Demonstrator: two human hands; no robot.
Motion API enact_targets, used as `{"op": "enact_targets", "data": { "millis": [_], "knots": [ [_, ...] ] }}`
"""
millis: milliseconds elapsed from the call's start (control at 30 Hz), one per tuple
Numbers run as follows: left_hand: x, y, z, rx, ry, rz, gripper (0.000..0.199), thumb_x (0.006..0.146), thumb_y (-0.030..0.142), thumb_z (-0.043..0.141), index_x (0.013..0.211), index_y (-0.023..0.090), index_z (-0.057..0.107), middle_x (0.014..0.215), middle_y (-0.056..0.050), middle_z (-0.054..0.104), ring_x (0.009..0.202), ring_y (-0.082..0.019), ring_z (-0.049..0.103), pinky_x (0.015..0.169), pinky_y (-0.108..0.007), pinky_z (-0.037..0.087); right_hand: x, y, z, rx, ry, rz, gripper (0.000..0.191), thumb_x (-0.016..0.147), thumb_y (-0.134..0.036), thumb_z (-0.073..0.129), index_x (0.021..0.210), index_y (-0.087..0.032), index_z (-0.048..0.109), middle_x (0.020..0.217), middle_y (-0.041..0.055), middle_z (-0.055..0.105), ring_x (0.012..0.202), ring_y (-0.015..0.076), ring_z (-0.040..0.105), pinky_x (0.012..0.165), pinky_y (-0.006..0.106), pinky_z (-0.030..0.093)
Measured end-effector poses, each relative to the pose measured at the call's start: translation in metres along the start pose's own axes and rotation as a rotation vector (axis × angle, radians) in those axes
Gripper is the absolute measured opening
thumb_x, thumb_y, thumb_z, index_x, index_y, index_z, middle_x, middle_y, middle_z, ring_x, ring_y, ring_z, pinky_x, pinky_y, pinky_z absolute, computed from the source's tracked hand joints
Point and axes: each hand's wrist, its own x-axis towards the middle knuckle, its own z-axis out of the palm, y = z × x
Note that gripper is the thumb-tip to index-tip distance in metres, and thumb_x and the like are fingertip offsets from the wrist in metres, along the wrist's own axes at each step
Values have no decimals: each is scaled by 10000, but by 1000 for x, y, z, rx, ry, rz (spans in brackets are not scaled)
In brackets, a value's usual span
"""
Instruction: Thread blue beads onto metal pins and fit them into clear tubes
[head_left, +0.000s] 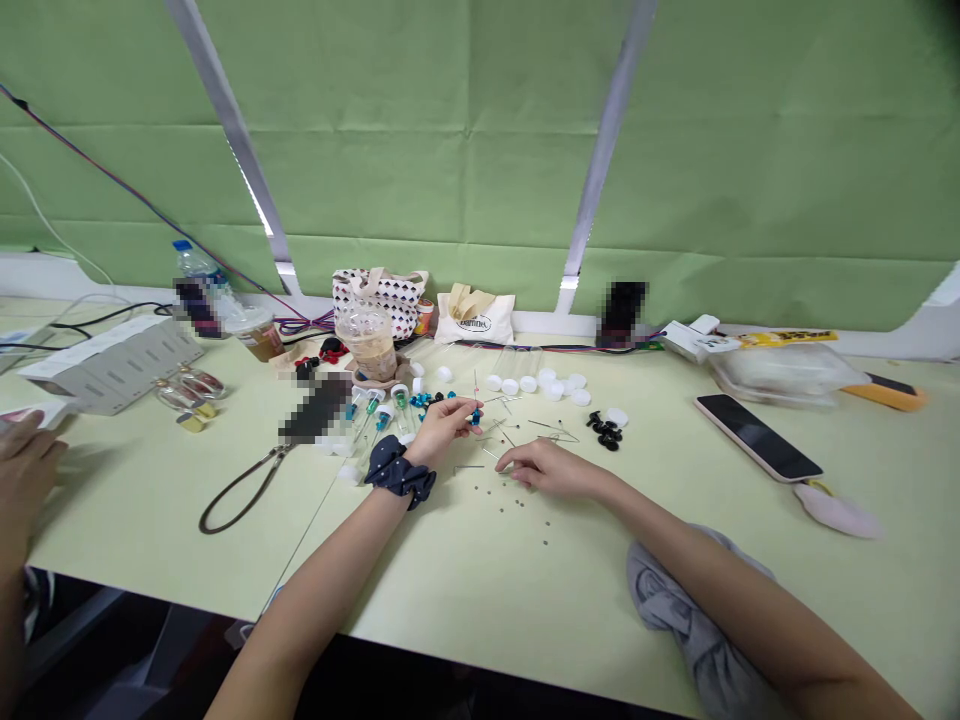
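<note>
Since your left hand (442, 428) pinches a blue-beaded pin (475, 405) and your open right hand (547, 468) holds nothing, a slip could jab you.

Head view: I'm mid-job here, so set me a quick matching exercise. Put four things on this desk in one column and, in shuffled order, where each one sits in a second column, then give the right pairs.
Things:
1. Dark dotted scrunchie
2. Grey cloth
3. Smartphone
4. Small black parts

Places:
A. Screen up on the right side of the table
B. Around the wrist of the left hand
C. Clustered just beyond the right hand
D. Beneath the right forearm

Right pairs: 1-B, 2-D, 3-A, 4-C
</note>
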Motion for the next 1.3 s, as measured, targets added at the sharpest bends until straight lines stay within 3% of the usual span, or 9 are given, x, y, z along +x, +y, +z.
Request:
{"op": "enact_targets", "data": {
  "millis": [433,800,967,1100,1300],
  "knots": [
    [-1,1,1,15,-2,9,404,678,498,649,870,143,646,916,-77,640,586,-104,597,536,-218,392,-4,2,-11,-58,-136,-33,252,787,-111,460,990,-180,591,592,-15,571,541,101,496,557,202,371],
    [1,-2,-2,23,-14,12,414,685,506,641,891,147,647,947,-90,644,609,-116,607,536,-220,393,-14,5,-31,-40,-405,-29,308,722,-39,441,967,-170,572,601,-17,592,632,120,590,612,213,420],
    [1,-1,-2,24,-15,11,405,688,498,643,891,149,652,916,-84,646,605,-116,605,530,-219,385,-26,3,-34,-9,-360,-30,320,750,-51,429,1009,-172,573,626,-7,597,643,122,590,620,218,426],
    [1,0,-1,10,-11,5,388,683,495,650,870,156,652,911,-73,649,598,-108,601,534,-217,381,-45,4,-24,36,-306,-2,293,766,-68,440,1004,-167,579,615,-11,570,616,112,566,600,208,416],
    [-1,1,1,22,-16,3,421,670,519,646,874,151,653,953,-88,650,612,-119,604,534,-222,391,-76,2,-1,22,-89,83,257,832,-154,437,1053,-175,566,610,-13,543,542,97,476,540,200,354]
  ]
}}
